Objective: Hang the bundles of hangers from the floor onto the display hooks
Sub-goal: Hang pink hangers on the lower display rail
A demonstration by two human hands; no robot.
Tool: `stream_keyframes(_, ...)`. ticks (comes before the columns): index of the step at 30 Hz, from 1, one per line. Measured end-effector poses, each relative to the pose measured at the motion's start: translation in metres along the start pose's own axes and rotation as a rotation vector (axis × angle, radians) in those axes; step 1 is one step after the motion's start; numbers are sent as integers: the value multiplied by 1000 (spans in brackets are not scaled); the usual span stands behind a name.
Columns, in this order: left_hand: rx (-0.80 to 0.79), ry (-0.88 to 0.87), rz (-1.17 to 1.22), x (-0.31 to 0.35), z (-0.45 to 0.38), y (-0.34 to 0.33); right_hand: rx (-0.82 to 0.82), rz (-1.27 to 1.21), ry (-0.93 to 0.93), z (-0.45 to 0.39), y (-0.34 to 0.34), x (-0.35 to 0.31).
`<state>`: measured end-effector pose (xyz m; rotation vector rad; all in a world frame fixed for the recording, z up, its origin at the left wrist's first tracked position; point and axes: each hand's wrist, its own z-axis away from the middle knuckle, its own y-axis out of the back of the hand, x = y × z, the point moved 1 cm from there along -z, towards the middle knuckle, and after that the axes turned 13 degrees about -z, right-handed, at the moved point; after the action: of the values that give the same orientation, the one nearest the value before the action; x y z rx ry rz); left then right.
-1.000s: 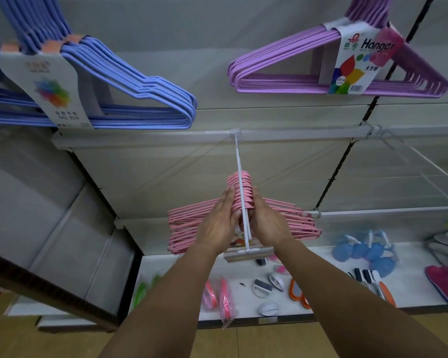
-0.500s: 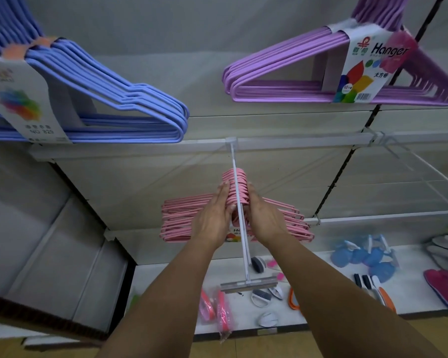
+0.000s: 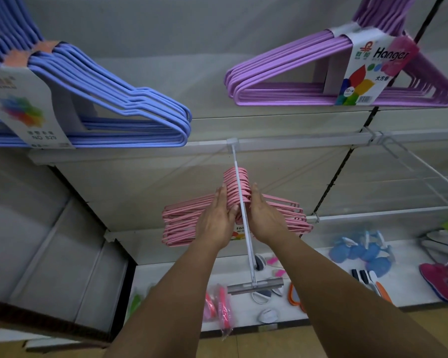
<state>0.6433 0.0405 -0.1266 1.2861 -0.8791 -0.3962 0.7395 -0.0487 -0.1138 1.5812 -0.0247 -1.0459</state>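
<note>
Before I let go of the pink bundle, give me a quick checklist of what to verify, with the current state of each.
1. Pink bundle threaded on the display hook: ok, the rod runs through its hook tops.
2. Bundle pushed well back from the rod's front price tag holder: ok.
3. Left hand and right hand steadying it: ok, one flat on each side.
4. Weight fully resting on the rod: cannot tell, the hands cover the contact.
5. Rod seated in the rail: ok, it looks straight.
6. Blue bundle and purple bundle above clear of it: ok.
</note>
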Motion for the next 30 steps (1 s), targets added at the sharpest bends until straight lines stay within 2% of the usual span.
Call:
stream_keyframes(3,20,40,30,-5,12,-2,41,-6,-39,13,-2,7)
stream_keyframes(8,-48,165,65,-23,48,-16,80,20,-127,43,-5,32)
stream_keyframes(13,-64,127,58,-20,74,-32,106,-16,-172,83,2,58)
stream_keyframes(15,-104,94,48,-11,82,-37,124,-26,-179,102,5,69)
stream_keyframes(17,-168,147,156,-1,92,-46,147,-40,-199,121,13,82)
stream_keyframes(19,-229,181,136,11,105,-57,153,-49,-242,142,24,96)
stream_keyframes(22,-306,37,-69,51,123,-66,186,-44,-340,186,46,125)
stream_keyframes(25,-287,-159,-78,102,139,-73,237,-49,-433,237,67,154)
stream_keyframes(30,-314,-378,-105,199,176,-93,332,-78,-602,335,103,200)
